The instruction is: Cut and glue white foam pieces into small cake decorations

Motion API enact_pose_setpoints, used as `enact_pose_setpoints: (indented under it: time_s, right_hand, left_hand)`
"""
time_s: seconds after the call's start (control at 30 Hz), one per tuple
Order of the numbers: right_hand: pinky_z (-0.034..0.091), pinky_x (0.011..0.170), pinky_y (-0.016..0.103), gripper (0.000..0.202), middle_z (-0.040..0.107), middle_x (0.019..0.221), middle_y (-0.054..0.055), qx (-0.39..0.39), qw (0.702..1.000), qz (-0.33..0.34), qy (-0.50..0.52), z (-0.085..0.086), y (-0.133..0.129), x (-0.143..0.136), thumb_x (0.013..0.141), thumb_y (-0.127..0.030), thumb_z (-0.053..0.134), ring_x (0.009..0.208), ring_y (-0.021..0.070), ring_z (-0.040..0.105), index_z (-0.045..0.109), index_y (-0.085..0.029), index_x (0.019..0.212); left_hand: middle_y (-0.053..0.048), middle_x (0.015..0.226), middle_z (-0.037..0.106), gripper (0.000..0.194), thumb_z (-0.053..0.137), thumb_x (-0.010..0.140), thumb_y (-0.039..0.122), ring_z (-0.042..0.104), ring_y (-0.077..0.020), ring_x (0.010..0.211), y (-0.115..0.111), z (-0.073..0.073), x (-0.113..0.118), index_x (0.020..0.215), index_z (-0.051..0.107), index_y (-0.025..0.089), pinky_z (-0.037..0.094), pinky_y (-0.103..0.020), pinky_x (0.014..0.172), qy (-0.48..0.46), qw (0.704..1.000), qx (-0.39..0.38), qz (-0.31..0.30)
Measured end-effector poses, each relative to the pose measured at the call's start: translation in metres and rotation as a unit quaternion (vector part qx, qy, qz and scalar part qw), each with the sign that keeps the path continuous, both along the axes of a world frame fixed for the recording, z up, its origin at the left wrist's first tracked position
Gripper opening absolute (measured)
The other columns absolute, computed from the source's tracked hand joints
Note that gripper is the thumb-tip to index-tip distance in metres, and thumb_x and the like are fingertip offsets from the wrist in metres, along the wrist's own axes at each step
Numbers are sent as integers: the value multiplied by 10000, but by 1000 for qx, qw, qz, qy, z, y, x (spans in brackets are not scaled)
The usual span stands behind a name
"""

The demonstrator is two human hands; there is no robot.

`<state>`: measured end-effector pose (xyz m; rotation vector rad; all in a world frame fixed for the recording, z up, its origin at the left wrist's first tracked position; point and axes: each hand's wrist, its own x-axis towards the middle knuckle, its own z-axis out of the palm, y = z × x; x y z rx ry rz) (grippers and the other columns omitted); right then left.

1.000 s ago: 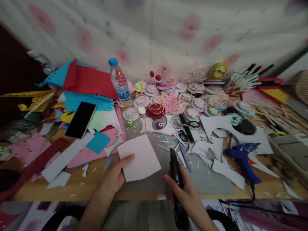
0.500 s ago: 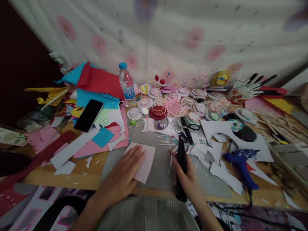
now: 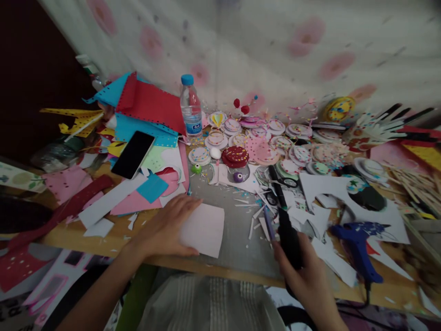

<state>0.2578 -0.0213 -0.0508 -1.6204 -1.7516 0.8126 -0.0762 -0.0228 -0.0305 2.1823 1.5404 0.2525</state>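
On the grey cutting mat (image 3: 237,248), a square of white folded paper (image 3: 205,229) lies flat. My left hand (image 3: 165,227) holds it by its left side, fingers at the top edge and thumb along the bottom edge. In my right hand (image 3: 303,271) is a long black stapler (image 3: 288,234), its front end pointing away from me. The stapler's jaws are apart, and its far tip hangs over paper scraps. Black-handled scissors (image 3: 272,196) and a black marker (image 3: 277,186) lie just beyond it.
Several small decorated paper hats (image 3: 234,157) crowd the back, beside a water bottle (image 3: 191,108). A blue glue gun (image 3: 360,250) lies on the right, its cord running off the table's front edge. At left sit a phone (image 3: 133,155) and coloured sheets (image 3: 151,103).
My right hand has moved right with the stapler, turning it so its jaws show apart. My left hand has slid from the paper's top to its left side. The view has shifted.
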Motion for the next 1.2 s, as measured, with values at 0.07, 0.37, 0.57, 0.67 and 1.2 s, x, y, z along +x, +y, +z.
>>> enact_pose_setpoints:
  time_s: [0.07,0.37,0.57,0.67,1.2]
  right_hand:
    - [419,409,231,186,550,591,-49,-33,998,19,40,3,-3,-8,876,-412,577,453,141,520,524,-247,944]
    - [399,1073,434,407,562,1363,87,-159,942,184,233,-29,1,-88,931,-376,520,1236,226,544,444,-263,1314]
    - [555,828,394,347,667,1144,93,-92,983,11,161,-11,28,-45,881,-469,559,926,244,678,509,-242,1138]
    - [506,490,310,251,650,769,25,-101,992,11,77,0,26,-25,887,-474,528,535,185,588,499,-240,973]
    - [491,933,435,321,537,1144,119,88,985,100,-110,-13,32,-46,906,-144,451,1080,259,561,454,-210,1221]
  left_hand:
    - [-144,1478,348,1095,797,589,534,306,-380,1370,-7,2,-4,1476,222,249,309,-557,1106,-53,998,14,34]
    - [-149,1493,311,956,592,727,703,309,-399,1368,-47,-10,-28,1475,192,261,279,-589,1107,-211,963,46,161]
    - [-188,1431,387,983,692,709,568,366,-380,1323,-38,-21,0,1460,188,183,326,-565,1085,-37,992,108,56]
    - [-197,1461,373,983,676,740,578,333,-365,1358,-25,-28,21,1473,176,156,315,-542,1105,-17,991,127,27]
    - [-185,1424,446,1005,739,664,496,300,-423,1373,-21,-37,-4,1455,222,154,312,-623,1089,50,989,137,-2]
